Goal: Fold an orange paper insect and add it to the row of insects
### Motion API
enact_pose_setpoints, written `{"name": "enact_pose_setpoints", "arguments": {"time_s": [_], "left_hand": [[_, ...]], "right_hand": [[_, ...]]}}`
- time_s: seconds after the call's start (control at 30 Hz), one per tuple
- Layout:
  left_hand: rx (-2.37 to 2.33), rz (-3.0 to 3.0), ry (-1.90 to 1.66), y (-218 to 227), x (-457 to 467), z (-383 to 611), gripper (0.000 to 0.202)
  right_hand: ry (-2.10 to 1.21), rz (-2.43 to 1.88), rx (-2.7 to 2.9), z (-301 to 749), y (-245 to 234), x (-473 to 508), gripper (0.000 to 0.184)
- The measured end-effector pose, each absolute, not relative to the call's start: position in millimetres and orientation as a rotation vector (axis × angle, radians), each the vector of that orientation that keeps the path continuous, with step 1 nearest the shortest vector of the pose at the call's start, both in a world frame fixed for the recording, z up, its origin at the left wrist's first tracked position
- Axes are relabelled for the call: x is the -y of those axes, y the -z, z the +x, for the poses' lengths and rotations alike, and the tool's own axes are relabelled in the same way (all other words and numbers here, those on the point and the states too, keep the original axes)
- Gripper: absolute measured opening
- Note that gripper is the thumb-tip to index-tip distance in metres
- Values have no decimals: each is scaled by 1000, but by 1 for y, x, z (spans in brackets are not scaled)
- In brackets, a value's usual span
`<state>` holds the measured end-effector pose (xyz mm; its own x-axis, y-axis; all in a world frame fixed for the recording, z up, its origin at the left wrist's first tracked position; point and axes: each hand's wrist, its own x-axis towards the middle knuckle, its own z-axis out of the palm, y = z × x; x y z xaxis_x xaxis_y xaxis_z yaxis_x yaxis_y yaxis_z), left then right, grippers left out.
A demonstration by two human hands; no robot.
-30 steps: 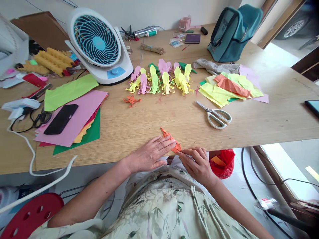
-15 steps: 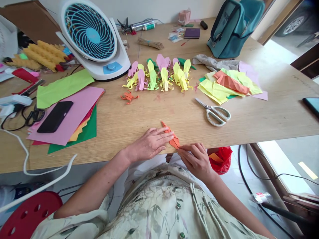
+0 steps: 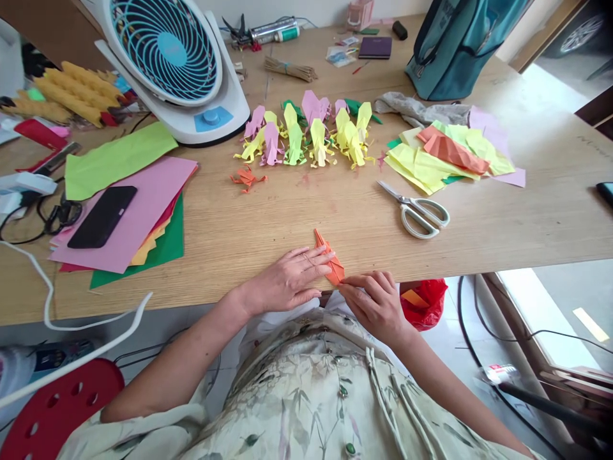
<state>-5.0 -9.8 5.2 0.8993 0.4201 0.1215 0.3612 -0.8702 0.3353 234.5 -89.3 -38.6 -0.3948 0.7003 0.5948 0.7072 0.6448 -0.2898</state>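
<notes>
A narrow piece of folded orange paper [image 3: 336,271] lies at the table's front edge, its thin pointed end facing away from me. My left hand [image 3: 292,276] rests flat on it, fingers stretched across its middle and hiding part of it. At the near tip, my right hand [image 3: 373,300] pinches the paper between thumb and forefinger. Farther back sits a small orange origami figure [image 3: 248,179], in front of rows of yellow, pink and green origami figures [image 3: 318,142].
Scissors [image 3: 416,209] lie to the right, before a pile of coloured paper [image 3: 421,167]. On the left, a black phone [image 3: 102,217] rests on stacked paper sheets [image 3: 158,182] near a fan [image 3: 211,121]. A teal bag [image 3: 443,57] stands at the back right.
The camera view has shifted slightly. Both hands stay on the folded orange paper in nearly the same pose.
</notes>
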Motion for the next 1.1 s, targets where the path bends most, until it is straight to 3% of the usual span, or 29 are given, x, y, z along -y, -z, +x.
{"name": "enact_pose_setpoints", "arguments": {"time_s": [0.17,0.47,0.73,0.93,1.1], "left_hand": [[-621,2758,-343,-3,-13,1,43],[-551,2881,-228,-3,-17,0,46],[-476,2839,-140,-7,10,-2,50],[-480,2817,-158,-5,16,-2,51],[-483,2799,-210,-2,14,-1,50]], "right_hand": [[-126,-995,2267,232,31,81,21],[-51,-1119,2291,255,32,85,47],[-26,-986,2264,252,37,95,44],[-28,-998,2184,249,41,94,25],[-75,-997,2190,249,39,91,23]]}}
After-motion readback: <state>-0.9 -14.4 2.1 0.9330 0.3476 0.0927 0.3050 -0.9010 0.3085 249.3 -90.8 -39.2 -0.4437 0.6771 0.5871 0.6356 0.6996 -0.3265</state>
